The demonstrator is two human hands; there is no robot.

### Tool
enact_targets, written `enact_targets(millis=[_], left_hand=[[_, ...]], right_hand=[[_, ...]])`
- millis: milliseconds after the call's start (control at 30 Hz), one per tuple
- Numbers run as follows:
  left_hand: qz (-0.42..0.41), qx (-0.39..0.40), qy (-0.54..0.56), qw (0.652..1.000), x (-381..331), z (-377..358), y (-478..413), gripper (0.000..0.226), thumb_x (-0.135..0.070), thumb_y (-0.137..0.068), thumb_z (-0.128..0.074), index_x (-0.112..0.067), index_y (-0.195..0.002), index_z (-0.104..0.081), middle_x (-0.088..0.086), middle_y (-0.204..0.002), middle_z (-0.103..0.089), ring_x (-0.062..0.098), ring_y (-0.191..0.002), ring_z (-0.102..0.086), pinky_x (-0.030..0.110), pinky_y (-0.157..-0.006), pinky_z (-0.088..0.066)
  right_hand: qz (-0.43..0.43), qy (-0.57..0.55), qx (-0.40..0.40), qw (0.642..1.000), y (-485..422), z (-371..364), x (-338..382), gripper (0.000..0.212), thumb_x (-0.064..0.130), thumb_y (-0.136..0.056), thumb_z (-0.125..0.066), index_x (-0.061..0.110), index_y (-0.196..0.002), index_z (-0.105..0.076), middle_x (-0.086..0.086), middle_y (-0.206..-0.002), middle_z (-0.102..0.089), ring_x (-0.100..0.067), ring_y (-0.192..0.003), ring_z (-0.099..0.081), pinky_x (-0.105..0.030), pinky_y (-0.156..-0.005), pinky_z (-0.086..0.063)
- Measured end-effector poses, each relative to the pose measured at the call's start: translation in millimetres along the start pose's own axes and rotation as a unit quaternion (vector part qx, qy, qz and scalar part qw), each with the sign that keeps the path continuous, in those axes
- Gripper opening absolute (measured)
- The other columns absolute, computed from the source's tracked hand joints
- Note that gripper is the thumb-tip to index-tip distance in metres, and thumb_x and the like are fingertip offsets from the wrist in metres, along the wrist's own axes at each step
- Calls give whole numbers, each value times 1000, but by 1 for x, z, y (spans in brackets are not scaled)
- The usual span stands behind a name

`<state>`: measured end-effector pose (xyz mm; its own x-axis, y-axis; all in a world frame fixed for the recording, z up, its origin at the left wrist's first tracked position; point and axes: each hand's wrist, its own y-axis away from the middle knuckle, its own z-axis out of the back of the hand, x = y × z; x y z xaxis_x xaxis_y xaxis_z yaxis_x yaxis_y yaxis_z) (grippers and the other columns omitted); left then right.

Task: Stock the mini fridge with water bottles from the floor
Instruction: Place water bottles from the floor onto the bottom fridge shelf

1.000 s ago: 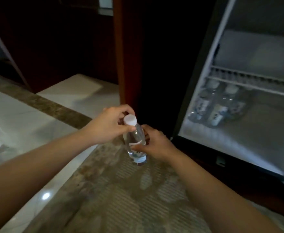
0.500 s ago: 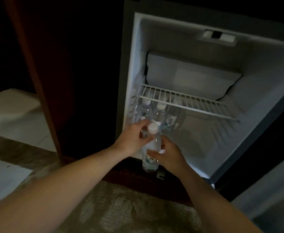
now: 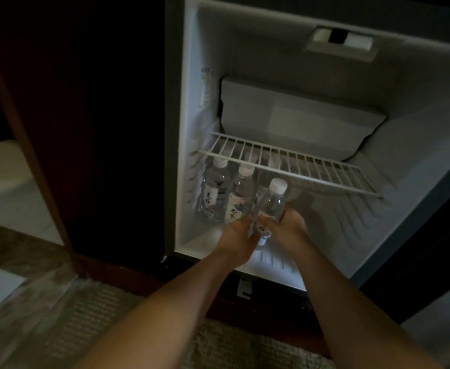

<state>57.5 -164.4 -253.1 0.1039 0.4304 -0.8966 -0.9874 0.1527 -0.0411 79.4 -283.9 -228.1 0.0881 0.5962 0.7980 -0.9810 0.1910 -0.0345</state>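
Clear plastic sits clasped between our left hand (image 3: 236,237) and right hand (image 3: 285,227), both wrapped low on the water bottle (image 3: 270,206) to keep it upright as it passes under the wire shelf (image 3: 293,166) beside two stocked bottles (image 3: 229,198) — half a second ago it hung outside the fridge (image 3: 189,129), left hand near its cap

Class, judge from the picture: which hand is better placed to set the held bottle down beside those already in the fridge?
Right hand, probably: it grips the held bottle on the open side, while the left hand is wedged against the standing bottles.
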Motion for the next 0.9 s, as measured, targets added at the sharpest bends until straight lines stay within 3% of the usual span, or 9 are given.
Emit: enact_targets(millis=[67, 233, 433, 533, 667, 800, 900], left_hand=[[15, 2, -1, 1000, 6, -5, -3, 40, -10, -91, -51, -10, -131, -49, 11, -131, -57, 25, -122, -54, 41, -106, -42], [34, 20, -17, 999, 2, -8, -2, 44, -8, -94, -45, -11, -138, -42, 11, -135, -52, 24, -125, -49, 27, -106, -36], [39, 40, -25, 998, -4, -10, -2, 57, -4, -95, -42, -16, -148, -24, 9, -150, -35, 22, -138, -33, 21, -108, -24], [48, 53, -32, 997, -4, -11, -2, 60, -6, -95, -44, -18, -149, -21, 9, -149, -37, 21, -137, -36, 21, -106, -27], [68, 75, -27, 994, -2, -5, 0, 52, -8, -95, -44, -14, -145, -31, 9, -145, -42, 23, -133, -41, 26, -107, -32], [82, 78, -80, 990, 2, 12, 7, 35, -8, -95, -42, -6, -129, -52, 12, -133, -55, 25, -123, -52, 27, -100, -39], [87, 90, -112, 986, 9, 33, 19, 31, -11, -95, -42, -3, -118, -60, 15, -122, -63, 28, -113, -59, 34, -96, -46]], right_hand=[[-1, 9, 3, 1000, -7, -2, 3, 47, 31, -82, -70, 11, -122, -53, -10, -117, -64, -26, -105, -63, -22, -67, -43], [-5, 31, 13, 999, -20, -7, 8, 46, 23, -86, -64, 9, -127, -48, -14, -124, -60, -30, -112, -59, -27, -77, -43], [-29, 57, 34, 997, -30, -6, 12, 47, 24, -88, -61, 7, -127, -40, -16, -126, -56, -32, -112, -57, -27, -76, -41], [-41, 69, 39, 996, -31, -8, 14, 53, 25, -88, -62, 7, -130, -36, -17, -130, -54, -33, -114, -57, -27, -74, -40], [-79, 77, 32, 993, -20, -12, 16, 61, 23, -89, -62, 4, -136, -28, -16, -134, -48, -32, -120, -52, -28, -74, -38], [-81, 98, -34, 991, 2, -20, 9, 56, 24, -88, -63, -1, -131, -36, -22, -132, -49, -37, -121, -51, -38, -88, -44], [-70, 99, -33, 992, 19, -32, 6, 37, 29, -90, -59, 5, -116, -50, -18, -117, -59, -36, -108, -57, -34, -79, -42]])
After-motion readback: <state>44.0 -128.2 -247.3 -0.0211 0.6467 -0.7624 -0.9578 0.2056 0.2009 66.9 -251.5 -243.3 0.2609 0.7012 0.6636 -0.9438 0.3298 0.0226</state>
